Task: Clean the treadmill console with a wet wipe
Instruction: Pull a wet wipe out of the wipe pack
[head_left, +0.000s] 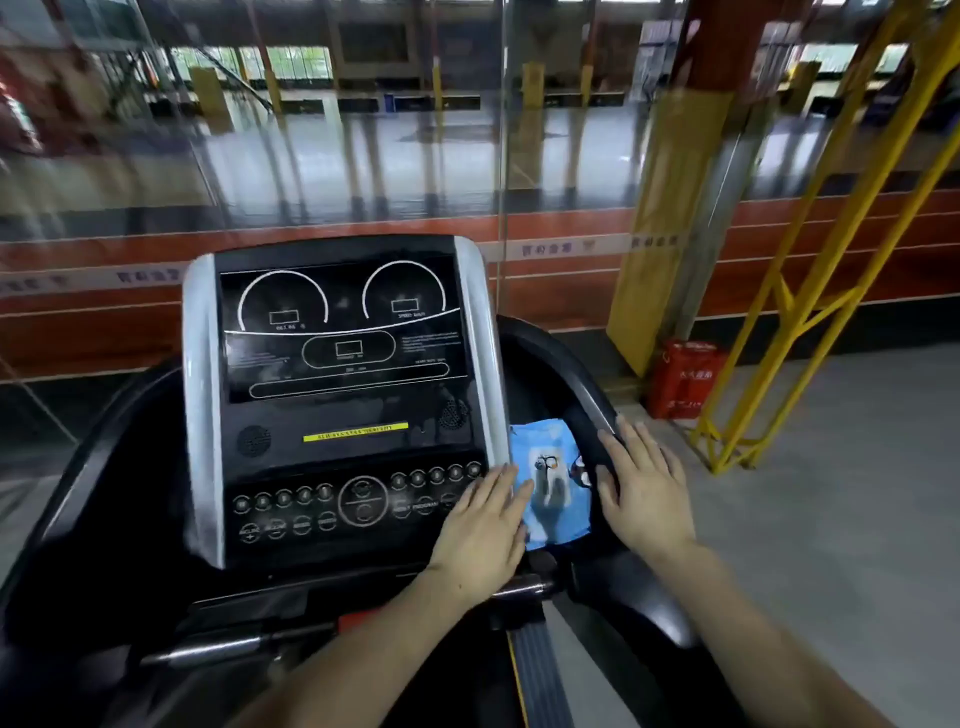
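The treadmill console (337, 405) fills the middle of the head view: a black display with dial outlines, a yellow strip and rows of round buttons, framed by silver side rails. A blue wet-wipe pack (553, 483) lies in the tray just right of the console. My left hand (485, 530) rests flat at the console's lower right corner, fingers apart, fingertips touching the pack's left edge. My right hand (641, 493) lies open on the black handrail to the pack's right. Neither hand holds anything.
A black curved handrail (566, 374) wraps the right side, another one the left. A silver grip bar (244, 644) crosses below the console. A red box (683, 379) and yellow steel frame (810, 291) stand on the floor to the right. Glass wall ahead.
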